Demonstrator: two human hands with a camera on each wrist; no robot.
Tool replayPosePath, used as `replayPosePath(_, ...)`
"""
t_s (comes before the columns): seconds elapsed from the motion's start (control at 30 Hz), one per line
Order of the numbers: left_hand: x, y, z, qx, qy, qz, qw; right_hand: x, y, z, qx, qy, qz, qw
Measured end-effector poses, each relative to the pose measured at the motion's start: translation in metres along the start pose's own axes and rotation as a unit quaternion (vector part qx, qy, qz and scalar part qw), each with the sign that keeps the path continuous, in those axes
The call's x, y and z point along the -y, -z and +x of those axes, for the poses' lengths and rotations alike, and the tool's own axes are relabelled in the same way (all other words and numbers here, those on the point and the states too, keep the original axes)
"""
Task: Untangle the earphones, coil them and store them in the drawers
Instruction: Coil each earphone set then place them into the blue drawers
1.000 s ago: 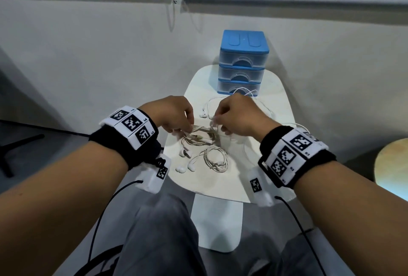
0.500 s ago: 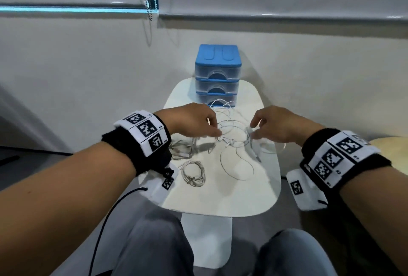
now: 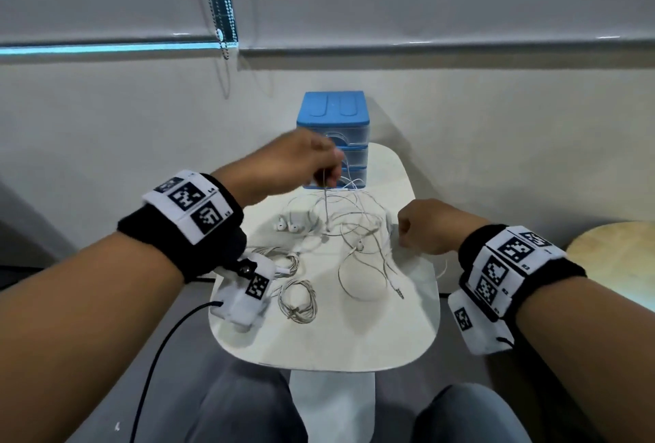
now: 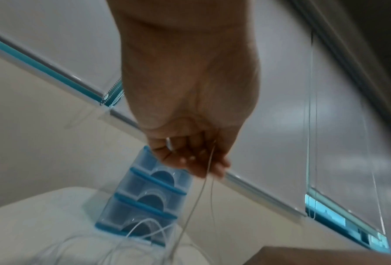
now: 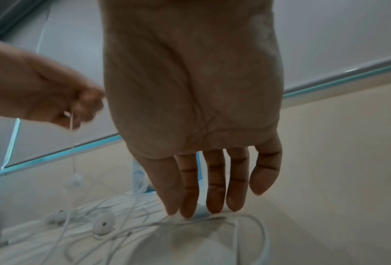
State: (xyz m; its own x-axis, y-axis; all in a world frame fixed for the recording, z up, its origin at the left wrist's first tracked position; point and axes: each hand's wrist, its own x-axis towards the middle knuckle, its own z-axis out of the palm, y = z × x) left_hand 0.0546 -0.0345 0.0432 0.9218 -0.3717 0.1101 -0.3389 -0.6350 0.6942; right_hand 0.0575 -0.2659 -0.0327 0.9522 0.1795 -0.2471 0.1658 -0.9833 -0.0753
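A loose white earphone tangle (image 3: 349, 226) lies spread over the middle of the small white table (image 3: 354, 340). My left hand (image 3: 328, 173) is raised in front of the blue three-drawer unit (image 3: 333, 138) and pinches one cable (image 4: 207, 172) of the tangle, which hangs down to the table. At the table's right side my right hand (image 3: 407, 233) points down, and its straight fingertips (image 5: 187, 211) press another strand (image 5: 212, 219) against the top. Two coiled earphone sets (image 3: 297, 301) lie near the left front. All drawers (image 4: 144, 197) look closed.
A pair of earbuds (image 3: 287, 226) and a jack plug (image 3: 399, 292) lie loose on the table. A round wooden stool (image 3: 616, 254) stands at the right. The wall is just behind the drawers, a blind chain (image 3: 221, 17) hangs above, and my knees sit below the front edge.
My left hand has risen toward the drawers with a cable pinched, pulling it up out of the tangle. The right hand stayed low at the right, pressing a strand down.
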Motion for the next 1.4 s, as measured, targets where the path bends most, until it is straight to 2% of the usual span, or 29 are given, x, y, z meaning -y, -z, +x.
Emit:
replayPosePath(0.1,-0.019,0.013,-0.011,-0.09,-0.083,-0.104,0.987,0.005,0.005,-0.002,-0.019,-0.006,0.072,0.997)
replayPosePath(0.17,-0.028,0.016,-0.017,-0.115,-0.119,-0.136,0.977,0.008,0.006,-0.001,-0.039,-0.003,0.162,0.986)
replayPosePath(0.3,-0.046,0.021,-0.028,-0.14,-0.172,-0.167,0.961,0.02,0.011,-0.009,-0.053,0.056,0.322,0.944)
replayPosePath(0.4,-0.058,0.029,-0.038,-0.171,-0.197,-0.182,0.948,0.029,0.015,-0.017,-0.004,0.105,0.404,0.909)
replayPosePath(0.47,-0.064,0.033,-0.045,-0.187,-0.204,-0.196,0.941,0.035,0.016,-0.021,0.019,0.131,0.382,0.915)
replayPosePath(0.6,-0.069,0.035,-0.059,-0.199,-0.212,-0.215,0.932,0.043,0.005,-0.022,0.049,0.142,0.175,0.973)
replayPosePath(0.77,-0.074,0.036,-0.075,-0.224,-0.211,-0.228,0.924,0.057,-0.004,-0.024,0.067,0.105,0.044,0.991)
replayPosePath(0.97,-0.072,0.043,-0.083,-0.246,-0.191,-0.253,0.916,0.063,-0.006,-0.023,0.054,0.093,-0.018,0.994)
replayPosePath(1.03,-0.073,0.044,-0.086,-0.242,-0.188,-0.254,0.917,0.06,-0.002,-0.023,0.019,0.079,0.036,0.996)
replayPosePath(1.07,-0.073,0.045,-0.087,-0.239,-0.188,-0.257,0.917,0.057,0.002,-0.024,-0.019,0.082,0.083,0.993)
replayPosePath(1.13,-0.074,0.048,-0.091,-0.231,-0.191,-0.267,0.916,0.051,0.013,-0.029,-0.133,0.09,0.185,0.97)
replayPosePath(1.17,-0.074,0.05,-0.094,-0.231,-0.195,-0.272,0.914,0.048,0.017,-0.033,-0.195,0.094,0.244,0.945)
replayPosePath(1.23,-0.073,0.054,-0.1,-0.235,-0.206,-0.281,0.908,0.043,0.024,-0.049,-0.29,0.103,0.37,0.877)
replayPosePath(1.3,-0.072,0.055,-0.109,-0.236,-0.215,-0.293,0.901,0.042,0.032,-0.068,-0.342,0.113,0.454,0.815)
replayPosePath(1.4,-0.072,0.053,-0.12,-0.23,-0.229,-0.311,0.893,0.043,0.05,-0.099,-0.411,0.159,0.512,0.737)
